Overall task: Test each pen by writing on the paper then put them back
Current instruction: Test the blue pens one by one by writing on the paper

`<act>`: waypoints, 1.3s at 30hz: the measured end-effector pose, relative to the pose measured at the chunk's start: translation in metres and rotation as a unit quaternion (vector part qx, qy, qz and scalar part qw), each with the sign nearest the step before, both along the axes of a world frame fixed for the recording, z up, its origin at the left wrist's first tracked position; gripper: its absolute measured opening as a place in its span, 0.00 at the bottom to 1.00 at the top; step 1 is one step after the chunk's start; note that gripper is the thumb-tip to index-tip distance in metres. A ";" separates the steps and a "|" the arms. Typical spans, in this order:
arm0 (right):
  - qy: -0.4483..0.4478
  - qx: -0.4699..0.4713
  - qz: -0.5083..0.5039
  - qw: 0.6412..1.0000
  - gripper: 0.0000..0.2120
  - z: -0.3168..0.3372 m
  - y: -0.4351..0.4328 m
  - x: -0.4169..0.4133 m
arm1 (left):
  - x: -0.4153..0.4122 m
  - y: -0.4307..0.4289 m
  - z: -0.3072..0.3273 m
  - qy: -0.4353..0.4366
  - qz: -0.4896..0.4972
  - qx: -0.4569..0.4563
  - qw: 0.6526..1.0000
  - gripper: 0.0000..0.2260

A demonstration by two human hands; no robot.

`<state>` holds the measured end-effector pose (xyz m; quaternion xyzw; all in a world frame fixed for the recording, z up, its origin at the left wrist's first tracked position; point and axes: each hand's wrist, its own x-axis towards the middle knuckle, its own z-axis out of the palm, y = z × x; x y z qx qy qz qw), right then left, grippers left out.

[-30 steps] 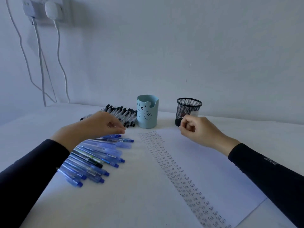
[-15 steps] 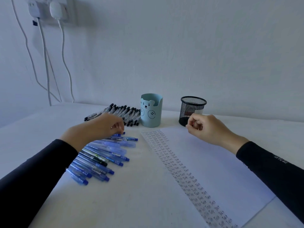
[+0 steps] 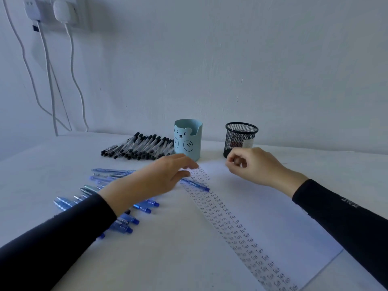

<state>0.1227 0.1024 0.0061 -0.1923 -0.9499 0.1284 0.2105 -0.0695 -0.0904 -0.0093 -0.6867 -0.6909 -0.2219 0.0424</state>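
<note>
One blue pen (image 3: 196, 184) now slants over the written column on the paper (image 3: 273, 206), its rear end under our left hand (image 3: 159, 181), which has come across from the row of blue pens (image 3: 123, 224); the fingers (image 3: 192, 165) seem to pinch it, though blur leaves doubt. Our right hand (image 3: 256, 164) stays curled on nothing visible beside the mesh cup (image 3: 241, 137), so we judge a handover for writing comes next.

This is looking like a home or small-office desk. A white table (image 3: 63, 156) is standing against a bare wall (image 3: 231, 59). A bear-faced pen cup (image 3: 188, 139) is sitting near that wall, with a mesh pen pot (image 3: 241, 135) just right of it and black pens (image 3: 138, 147) lying left of it. High up to its left, chargers (image 3: 60, 9) are sitting plugged in, their cables (image 3: 72, 70) trailing down.
</note>
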 end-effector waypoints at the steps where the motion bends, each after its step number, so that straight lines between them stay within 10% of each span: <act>1: -0.010 0.001 0.017 1.000 0.08 0.001 -0.008 -0.004 | -0.011 -0.002 0.001 0.004 0.016 0.002 1.000 0.13; 5: -0.087 -0.006 0.087 0.992 0.25 -0.004 -0.043 -0.016 | -0.048 -0.015 0.005 0.027 0.074 0.032 0.996 0.11; 11: 0.014 -0.187 0.080 0.979 0.05 0.001 -0.040 -0.016 | -0.056 -0.017 0.005 0.022 0.131 0.029 0.991 0.20; 16: 0.229 -0.596 0.117 0.761 0.03 0.037 -0.022 -0.006 | -0.031 -0.013 0.005 -0.026 0.083 0.007 0.996 0.17; 25: 0.214 -0.699 0.034 0.682 0.25 0.039 -0.028 -0.004 | -0.010 -0.012 -0.005 -0.037 0.042 -0.134 0.989 0.30; 37: 0.220 -0.676 0.110 0.695 0.18 0.029 -0.029 -0.012 | -0.013 -0.012 -0.005 -0.055 0.041 -0.163 0.984 0.30; 39: 0.166 -0.644 0.107 0.739 0.22 0.026 -0.025 -0.010 | -0.012 -0.012 -0.004 -0.058 0.042 -0.163 0.984 0.30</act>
